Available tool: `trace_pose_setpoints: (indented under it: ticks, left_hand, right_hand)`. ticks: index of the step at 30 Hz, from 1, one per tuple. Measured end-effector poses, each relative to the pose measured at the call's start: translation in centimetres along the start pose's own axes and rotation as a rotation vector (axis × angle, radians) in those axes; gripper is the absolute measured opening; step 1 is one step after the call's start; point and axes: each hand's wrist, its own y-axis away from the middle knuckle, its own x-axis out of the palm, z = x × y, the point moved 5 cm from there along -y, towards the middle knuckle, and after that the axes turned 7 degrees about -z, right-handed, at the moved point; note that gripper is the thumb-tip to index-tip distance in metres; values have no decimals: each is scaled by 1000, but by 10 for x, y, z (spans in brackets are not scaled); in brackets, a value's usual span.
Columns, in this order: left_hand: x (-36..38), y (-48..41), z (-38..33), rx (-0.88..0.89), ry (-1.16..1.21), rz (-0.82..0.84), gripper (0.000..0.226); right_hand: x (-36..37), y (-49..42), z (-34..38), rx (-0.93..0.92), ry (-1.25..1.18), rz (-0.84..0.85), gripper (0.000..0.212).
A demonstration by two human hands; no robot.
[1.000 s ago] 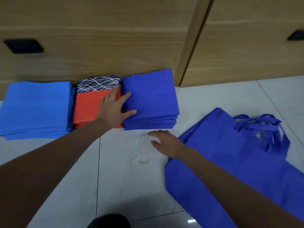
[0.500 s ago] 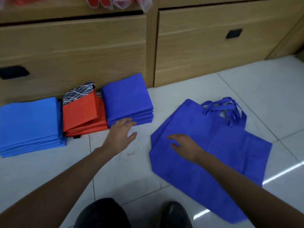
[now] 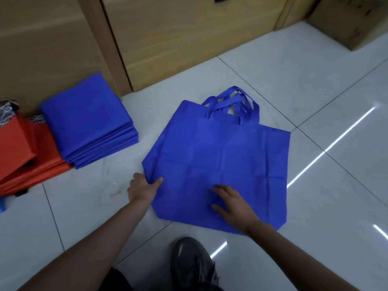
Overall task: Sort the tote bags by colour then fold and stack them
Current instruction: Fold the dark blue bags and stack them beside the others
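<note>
A dark blue tote bag (image 3: 220, 156) lies spread flat on the white tiled floor, its handles (image 3: 233, 103) bunched at the far edge. My left hand (image 3: 142, 189) grips the bag's near left corner, thumb on top of the cloth. My right hand (image 3: 231, 203) rests flat on the bag near its front edge with fingers spread. To the left sits a stack of folded dark blue bags (image 3: 90, 120). Beside that stack lies a pile of folded red bags (image 3: 23, 152). A black and white patterned bag (image 3: 7, 109) peeks out behind the red pile.
Wooden cabinet fronts (image 3: 178, 38) rise right behind the stacks. A cardboard box (image 3: 354, 19) stands at the far right. My shoe (image 3: 192, 263) is on the floor just in front of the bag. A sliver of light blue cloth (image 3: 1, 204) shows at the left edge.
My left hand left the folded blue stack and took hold of the spread bag's left corner. My right hand slid toward the bag's near edge. The view swung right.
</note>
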Motion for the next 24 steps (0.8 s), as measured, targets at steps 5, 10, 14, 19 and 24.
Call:
trace_pose_setpoints:
  ticks: [5,10,14,19,24]
  left_hand:
    - [-2,3,-8,-124,308,106,29]
    - [-11,17,-23,-358,784,248,18]
    - [-30,23,-24,-306,827,224,15]
    - [-50,34,-24,177,391,147,70]
    - [-55,40,-45,497,163,109,94]
  right_hand:
    - [18,11,19,-75,48,86,104]
    - [10,13,35,-192,364,-199,77]
    - [-26,24,19,-85,273,-358,30]
    - [-64,40,1,-65,181,-317,32]
    - [-91,35,6,-189,375,-158,34]
